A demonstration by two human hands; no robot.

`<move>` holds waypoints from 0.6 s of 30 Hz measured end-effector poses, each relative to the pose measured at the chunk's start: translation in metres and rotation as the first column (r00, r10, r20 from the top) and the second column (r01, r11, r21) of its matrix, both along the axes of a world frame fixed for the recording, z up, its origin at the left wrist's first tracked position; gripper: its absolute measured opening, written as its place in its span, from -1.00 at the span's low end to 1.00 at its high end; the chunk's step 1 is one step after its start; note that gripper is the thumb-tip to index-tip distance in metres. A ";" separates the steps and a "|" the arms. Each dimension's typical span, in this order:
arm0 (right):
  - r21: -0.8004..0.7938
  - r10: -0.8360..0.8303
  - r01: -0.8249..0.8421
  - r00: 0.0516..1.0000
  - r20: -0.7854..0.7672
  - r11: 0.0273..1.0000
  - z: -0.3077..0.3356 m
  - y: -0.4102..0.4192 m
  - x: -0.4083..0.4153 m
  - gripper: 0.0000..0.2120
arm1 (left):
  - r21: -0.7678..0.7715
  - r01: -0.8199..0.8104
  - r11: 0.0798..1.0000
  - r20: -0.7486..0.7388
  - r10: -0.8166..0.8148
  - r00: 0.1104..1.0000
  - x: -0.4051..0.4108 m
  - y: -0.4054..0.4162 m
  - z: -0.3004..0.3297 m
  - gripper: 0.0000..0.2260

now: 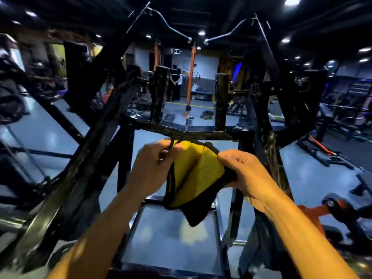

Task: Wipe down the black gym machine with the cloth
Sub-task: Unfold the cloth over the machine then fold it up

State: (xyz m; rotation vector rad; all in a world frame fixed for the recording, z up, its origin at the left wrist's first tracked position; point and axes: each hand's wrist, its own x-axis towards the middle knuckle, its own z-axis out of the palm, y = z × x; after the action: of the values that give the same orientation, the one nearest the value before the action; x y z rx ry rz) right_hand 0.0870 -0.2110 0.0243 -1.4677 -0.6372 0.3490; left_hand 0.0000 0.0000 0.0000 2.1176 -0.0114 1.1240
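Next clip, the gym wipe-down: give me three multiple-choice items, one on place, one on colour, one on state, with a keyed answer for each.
1. Where is the folded yellow cloth with black edging?
A. Draped over the frame
B. Held between both hands
C. On the floor

2. What colour are the upright posts in the background?
A. Orange
B. Green
C. White

3. What is the cloth doing now?
A. Pressed on a bar
B. Held off the black metal gym machine frame
C. Hanging from a handle

Answers: B, the left hand and right hand each have a grip on it; A, they show orange; B, it hangs below the crossbar.
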 end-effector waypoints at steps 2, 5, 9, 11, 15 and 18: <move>0.009 0.043 -0.043 0.998 -0.047 0.999 -0.001 0.015 0.000 -0.75 | -0.016 0.020 1.000 -0.053 -0.020 0.998 -0.005 0.003 0.002 -0.63; 0.015 0.151 -0.151 0.980 -0.130 0.988 -0.002 0.034 0.002 -0.81 | -0.024 0.068 0.997 -0.135 -0.071 0.988 -0.010 -0.001 0.000 -0.64; 0.098 0.212 -0.193 0.947 -0.242 0.976 0.000 0.035 0.017 -0.80 | -0.042 0.058 0.997 -0.132 -0.063 0.989 -0.009 0.003 -0.003 -0.63; 0.098 0.243 -0.226 0.942 -0.233 0.969 0.003 0.031 0.026 -0.82 | -0.039 0.038 0.999 -0.112 -0.042 0.993 -0.005 0.000 -0.002 -0.69; -0.081 0.228 -0.229 0.974 -0.016 0.970 0.010 0.017 0.047 -0.82 | -0.176 0.051 0.983 -0.141 -0.076 0.987 0.006 -0.006 0.006 -0.82; -0.320 0.196 -0.138 0.968 0.156 0.937 0.011 0.006 0.064 -0.79 | -0.125 -0.014 0.992 -0.200 -0.011 0.980 0.008 0.007 0.015 -0.63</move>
State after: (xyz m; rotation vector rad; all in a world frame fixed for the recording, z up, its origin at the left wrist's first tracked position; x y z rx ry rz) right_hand 0.1515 -0.2055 0.0352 -1.7623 -0.8930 0.4630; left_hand 0.0077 0.0069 0.0151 2.1071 0.1519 0.8841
